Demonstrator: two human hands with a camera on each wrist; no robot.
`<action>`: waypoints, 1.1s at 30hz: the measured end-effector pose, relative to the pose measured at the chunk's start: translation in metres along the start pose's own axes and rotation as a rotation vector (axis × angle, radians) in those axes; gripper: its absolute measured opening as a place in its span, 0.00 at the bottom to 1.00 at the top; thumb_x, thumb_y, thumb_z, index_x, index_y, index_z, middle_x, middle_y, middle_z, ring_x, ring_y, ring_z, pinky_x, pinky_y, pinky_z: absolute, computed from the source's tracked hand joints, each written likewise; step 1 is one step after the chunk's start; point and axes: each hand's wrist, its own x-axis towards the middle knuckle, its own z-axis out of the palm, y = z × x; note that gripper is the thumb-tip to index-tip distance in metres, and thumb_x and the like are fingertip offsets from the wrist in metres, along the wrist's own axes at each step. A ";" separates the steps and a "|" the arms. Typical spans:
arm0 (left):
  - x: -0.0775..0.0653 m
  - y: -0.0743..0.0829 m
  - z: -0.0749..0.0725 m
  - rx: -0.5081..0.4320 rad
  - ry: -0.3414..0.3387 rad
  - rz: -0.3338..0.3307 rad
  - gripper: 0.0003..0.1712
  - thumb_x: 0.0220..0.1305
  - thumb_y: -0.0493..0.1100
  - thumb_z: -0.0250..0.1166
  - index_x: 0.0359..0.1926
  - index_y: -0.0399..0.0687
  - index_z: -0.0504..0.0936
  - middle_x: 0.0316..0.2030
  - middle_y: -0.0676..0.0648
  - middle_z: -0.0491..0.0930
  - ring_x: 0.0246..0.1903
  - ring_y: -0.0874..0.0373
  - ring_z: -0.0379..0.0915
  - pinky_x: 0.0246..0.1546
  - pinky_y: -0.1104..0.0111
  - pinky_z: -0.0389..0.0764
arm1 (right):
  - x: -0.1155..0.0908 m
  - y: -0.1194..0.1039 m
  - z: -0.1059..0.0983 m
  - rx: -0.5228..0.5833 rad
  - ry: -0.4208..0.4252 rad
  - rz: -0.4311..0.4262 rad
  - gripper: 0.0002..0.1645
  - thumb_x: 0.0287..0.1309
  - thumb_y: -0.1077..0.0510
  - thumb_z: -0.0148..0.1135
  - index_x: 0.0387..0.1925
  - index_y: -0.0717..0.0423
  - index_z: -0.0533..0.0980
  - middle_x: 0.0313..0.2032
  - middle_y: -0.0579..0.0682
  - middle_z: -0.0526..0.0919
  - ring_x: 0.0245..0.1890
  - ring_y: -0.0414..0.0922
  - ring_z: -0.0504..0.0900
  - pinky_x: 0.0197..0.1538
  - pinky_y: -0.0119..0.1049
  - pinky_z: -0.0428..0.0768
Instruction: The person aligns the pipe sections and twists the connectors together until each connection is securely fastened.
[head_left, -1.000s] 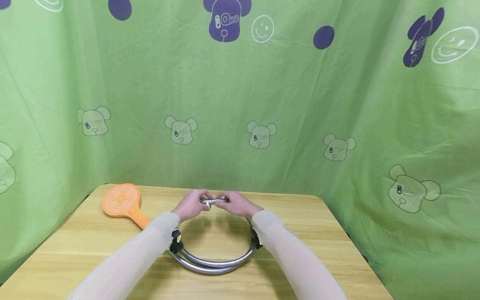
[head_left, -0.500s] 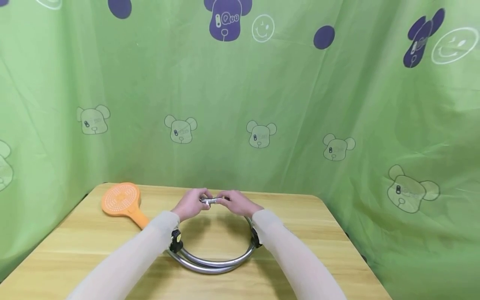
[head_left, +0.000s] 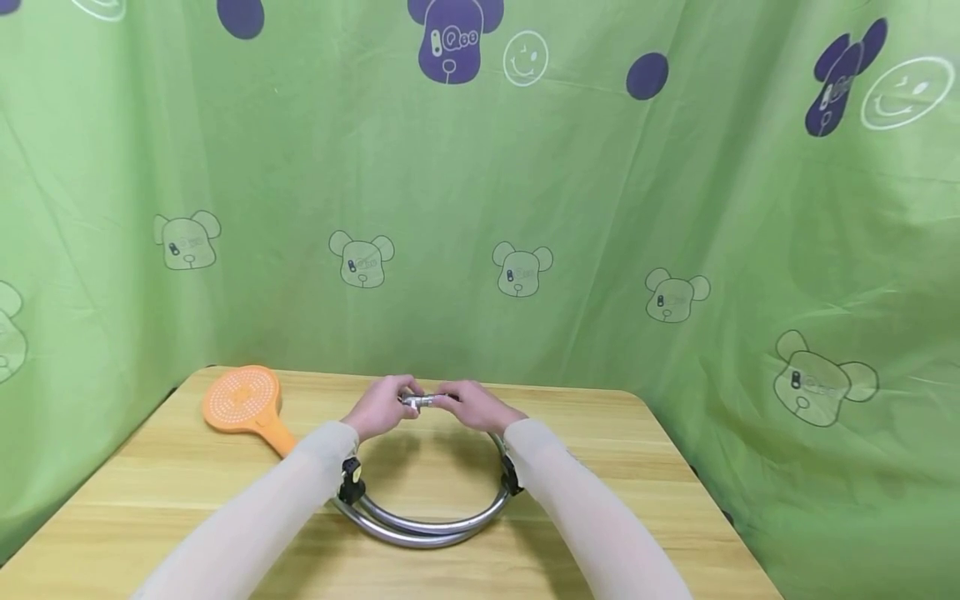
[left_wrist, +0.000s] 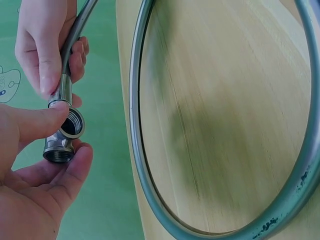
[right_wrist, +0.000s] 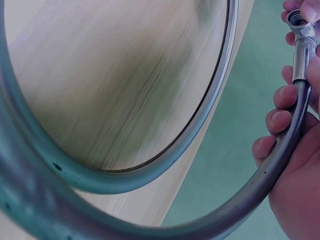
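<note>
In the left wrist view, my left hand [left_wrist: 37, 185] pinches a small chrome tee fitting [left_wrist: 59, 145] between thumb and fingers. Two threaded openings of the fitting face the camera. My right hand [head_left: 476, 407] grips the end of a grey shower hose [head_left: 423, 542], its fingers curled round the hose and the metal end sleeve [right_wrist: 302, 62]. Sleeve and fitting meet end to end; how far they are threaded together cannot be seen. Both hands are raised near the far edge of the table, and the hose hangs below them in loops.
An orange shower head [head_left: 242, 400] lies at the table's far left, its handle partly behind the left sleeve. The wooden table [head_left: 600, 475] ends at a green curtain [head_left: 360, 167] on the back and sides. Black cameras [head_left: 352, 483] sit on the wrists.
The right fingers have shifted slightly at the hose end beside the fitting. The left hand, hose loops and shower head look almost the same.
</note>
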 end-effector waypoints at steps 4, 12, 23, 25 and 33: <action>0.000 -0.001 0.000 -0.007 0.004 0.007 0.14 0.56 0.32 0.73 0.43 0.49 0.84 0.34 0.49 0.84 0.35 0.57 0.80 0.41 0.61 0.83 | 0.001 0.001 0.001 0.012 -0.005 0.037 0.19 0.74 0.43 0.53 0.54 0.46 0.81 0.38 0.46 0.84 0.34 0.40 0.76 0.40 0.37 0.78; -0.001 0.002 -0.001 -0.014 0.011 -0.003 0.14 0.56 0.33 0.72 0.44 0.50 0.84 0.36 0.49 0.85 0.35 0.56 0.81 0.43 0.58 0.84 | 0.000 0.002 0.002 0.102 -0.005 0.042 0.08 0.70 0.49 0.60 0.48 0.42 0.76 0.33 0.47 0.79 0.31 0.42 0.74 0.35 0.37 0.77; -0.001 0.006 -0.005 -0.014 0.010 -0.006 0.14 0.57 0.32 0.72 0.44 0.49 0.84 0.36 0.49 0.85 0.36 0.56 0.81 0.44 0.58 0.83 | 0.004 0.000 0.000 0.080 0.000 0.046 0.14 0.71 0.44 0.57 0.50 0.44 0.79 0.32 0.46 0.78 0.30 0.41 0.72 0.34 0.36 0.75; -0.001 0.006 -0.006 -0.015 0.013 -0.008 0.14 0.57 0.32 0.72 0.44 0.49 0.84 0.36 0.49 0.85 0.36 0.56 0.81 0.44 0.58 0.84 | 0.004 0.000 0.000 0.100 0.003 0.047 0.11 0.69 0.46 0.61 0.49 0.44 0.77 0.32 0.45 0.78 0.30 0.41 0.73 0.34 0.36 0.76; 0.000 0.003 -0.004 -0.014 0.004 -0.012 0.14 0.57 0.33 0.72 0.44 0.51 0.84 0.36 0.49 0.85 0.36 0.56 0.81 0.44 0.58 0.84 | 0.002 0.002 0.000 0.064 -0.003 0.013 0.12 0.72 0.46 0.57 0.48 0.45 0.79 0.35 0.50 0.81 0.31 0.41 0.73 0.34 0.36 0.76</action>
